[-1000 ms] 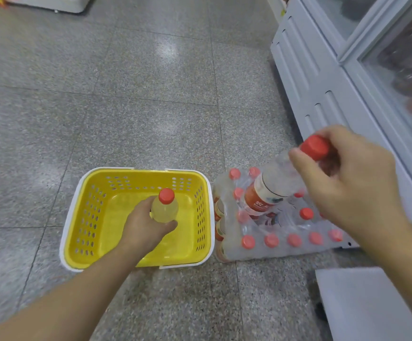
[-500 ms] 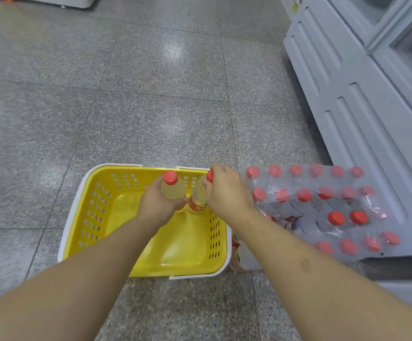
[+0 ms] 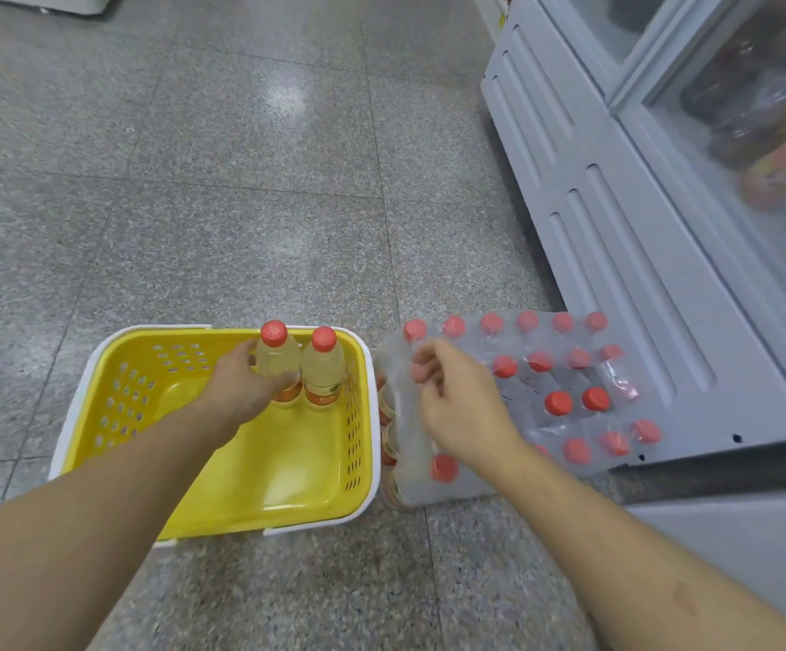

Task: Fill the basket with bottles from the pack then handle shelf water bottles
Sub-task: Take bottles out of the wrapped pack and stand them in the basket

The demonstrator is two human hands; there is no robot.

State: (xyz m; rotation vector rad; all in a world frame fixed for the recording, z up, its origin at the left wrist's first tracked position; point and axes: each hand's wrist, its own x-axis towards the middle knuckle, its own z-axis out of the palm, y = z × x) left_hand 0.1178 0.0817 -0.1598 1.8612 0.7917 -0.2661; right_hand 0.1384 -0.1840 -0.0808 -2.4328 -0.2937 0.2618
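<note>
Yellow plastic basket (image 3: 114, 415) sits on the speckled grey stone-tile floor (image 3: 240, 180). It's a rounded rectangle with a white rim and rows of little oval holes punched through the side walls, and the bottom is smooth and glossy. 2 bottles stand upright in its far right corner, touching each other. Both are clear plastic with pale yellowish liquid, round red screw caps and an orange label band low on the body.

The left hand (image 3: 240, 392) is wrapped around the left bottle (image 3: 278, 359), fingers curled round its body below the shoulder. The right bottle (image 3: 323, 368) stands free, just beside the basket's right wall.

Right next to the basket, on its right, is the shrink-wrapped pack (image 3: 546, 397) of the same red-capped bottles. The film is cloudy, crinkly and shiny, with caps poking up in rows under it. Around the middle of the pack the wrap looks torn open, and 2 caps there show brighter red than the ones under film. The right hand (image 3: 456, 406) hovers over the near left part of the pack, fingers loosely curled, not clearly gripping anything. I can't tell if the fingertips touch the film.

Far right there's a white display fridge (image 3: 640, 227) with ribbed panels on its base and glass doors above. What's behind the glass is too blurry to make out.
</note>
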